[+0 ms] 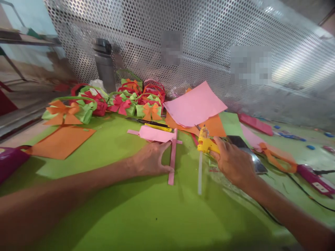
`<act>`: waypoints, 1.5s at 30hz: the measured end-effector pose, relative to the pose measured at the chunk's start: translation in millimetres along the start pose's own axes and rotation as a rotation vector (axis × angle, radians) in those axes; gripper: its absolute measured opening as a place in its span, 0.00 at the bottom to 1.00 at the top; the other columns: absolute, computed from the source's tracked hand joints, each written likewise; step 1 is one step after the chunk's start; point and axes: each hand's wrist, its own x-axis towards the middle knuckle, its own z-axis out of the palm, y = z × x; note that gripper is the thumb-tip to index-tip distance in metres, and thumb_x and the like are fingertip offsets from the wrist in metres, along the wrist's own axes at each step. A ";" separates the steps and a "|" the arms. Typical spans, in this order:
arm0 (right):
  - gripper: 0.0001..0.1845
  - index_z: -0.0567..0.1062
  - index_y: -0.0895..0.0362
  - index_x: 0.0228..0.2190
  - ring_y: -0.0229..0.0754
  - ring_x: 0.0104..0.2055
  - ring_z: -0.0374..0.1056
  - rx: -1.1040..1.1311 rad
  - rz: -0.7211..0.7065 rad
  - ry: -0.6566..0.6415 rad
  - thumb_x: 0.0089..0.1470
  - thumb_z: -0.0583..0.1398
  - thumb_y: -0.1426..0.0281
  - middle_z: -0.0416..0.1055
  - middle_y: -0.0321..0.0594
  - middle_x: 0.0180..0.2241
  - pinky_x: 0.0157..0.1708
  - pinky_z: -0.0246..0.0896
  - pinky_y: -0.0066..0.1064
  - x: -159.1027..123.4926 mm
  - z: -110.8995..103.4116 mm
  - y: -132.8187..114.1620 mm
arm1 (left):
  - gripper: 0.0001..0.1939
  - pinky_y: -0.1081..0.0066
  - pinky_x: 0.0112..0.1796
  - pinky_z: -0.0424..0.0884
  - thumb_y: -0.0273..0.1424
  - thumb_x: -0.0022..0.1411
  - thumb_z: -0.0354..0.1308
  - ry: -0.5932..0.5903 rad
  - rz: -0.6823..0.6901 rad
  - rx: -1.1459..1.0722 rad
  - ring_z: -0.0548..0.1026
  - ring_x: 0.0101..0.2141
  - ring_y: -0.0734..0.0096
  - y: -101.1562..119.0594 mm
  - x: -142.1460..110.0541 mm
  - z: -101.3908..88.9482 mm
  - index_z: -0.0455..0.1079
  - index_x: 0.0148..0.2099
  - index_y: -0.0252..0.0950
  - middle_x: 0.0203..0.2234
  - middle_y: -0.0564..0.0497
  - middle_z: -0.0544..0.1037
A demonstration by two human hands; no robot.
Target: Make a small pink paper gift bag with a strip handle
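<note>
My left hand point(150, 158) holds a folded pink paper piece point(156, 134) down on the table, thumb and forefinger spread along the pink paper strip point(172, 160) at its right end. Another narrow pink strip end pokes out at the left. In my right hand point(234, 162) is a yellow glue gun point(204, 141), nozzle up, beside the strip and apart from it. A whitish glue stick point(200, 174) hangs out of the gun's back end. Just behind the pink piece lie a yellow cutter knife point(158, 128) and a dark blade-like tool point(146, 122).
Several small paper bags with bows point(121, 104) line the back left near a grey bottle point(104, 66). Pink sheets point(196, 104) lie over orange ones. A phone point(247, 153), a power strip point(315, 179) and cords are at right. A perforated metal panel point(146, 35) stands behind.
</note>
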 end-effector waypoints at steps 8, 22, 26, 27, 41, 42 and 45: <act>0.16 0.64 0.62 0.48 0.47 0.30 0.67 -0.130 -0.007 -0.128 0.59 0.49 0.70 0.70 0.46 0.27 0.25 0.49 0.32 0.8 17.2 -7.4 | 0.39 0.61 0.48 0.65 0.42 0.49 0.59 0.022 0.012 0.002 0.68 0.50 0.53 -0.1 -0.7 1.8 0.56 0.58 0.25 0.47 0.36 0.71; 0.12 0.73 0.57 0.25 0.36 0.27 0.64 0.622 -0.311 -0.160 0.57 0.54 0.68 0.68 0.36 0.25 0.27 0.50 0.28 16.0 -52.8 -69.5 | 0.40 0.60 0.46 0.66 0.43 0.48 0.61 0.011 0.049 -0.045 0.69 0.49 0.54 -4.3 1.5 5.2 0.54 0.59 0.31 0.49 0.38 0.70; 0.09 0.73 0.57 0.23 0.35 0.25 0.62 0.639 -0.222 -0.226 0.53 0.59 0.68 0.68 0.34 0.23 0.24 0.46 0.27 27.7 -51.3 -75.4 | 0.38 0.62 0.40 0.70 0.41 0.49 0.61 -0.001 0.035 -0.057 0.73 0.42 0.56 -3.7 1.5 5.8 0.55 0.58 0.31 0.45 0.39 0.72; 0.09 0.73 0.57 0.23 0.35 0.24 0.62 0.656 -0.223 -0.249 0.52 0.59 0.68 0.68 0.33 0.22 0.24 0.45 0.27 28.5 -50.7 -75.7 | 0.37 0.63 0.39 0.70 0.41 0.49 0.61 0.001 0.036 -0.055 0.73 0.41 0.56 -3.5 1.4 5.9 0.55 0.58 0.31 0.45 0.39 0.72; 0.11 0.71 0.57 0.21 0.36 0.22 0.61 0.582 -0.393 -0.130 0.47 0.64 0.65 0.66 0.33 0.21 0.22 0.40 0.30 14.0 -50.1 -84.0 | 0.40 0.59 0.45 0.67 0.45 0.47 0.62 0.048 0.054 -0.084 0.70 0.47 0.52 -5.5 2.1 8.9 0.56 0.57 0.30 0.45 0.39 0.73; 0.10 0.72 0.56 0.22 0.35 0.23 0.61 0.606 -0.385 -0.169 0.47 0.64 0.65 0.67 0.32 0.21 0.23 0.41 0.29 14.8 -50.9 -83.0 | 0.40 0.59 0.46 0.67 0.45 0.47 0.62 0.042 0.053 -0.081 0.69 0.48 0.52 -5.1 2.2 8.4 0.56 0.57 0.29 0.45 0.38 0.72; 0.09 0.73 0.56 0.22 0.34 0.24 0.63 0.702 -0.342 -0.307 0.46 0.64 0.64 0.68 0.31 0.22 0.23 0.43 0.28 18.8 -52.2 -78.0 | 0.41 0.59 0.45 0.67 0.45 0.47 0.61 0.011 0.031 -0.080 0.70 0.47 0.52 -3.0 2.0 5.8 0.55 0.58 0.28 0.45 0.37 0.72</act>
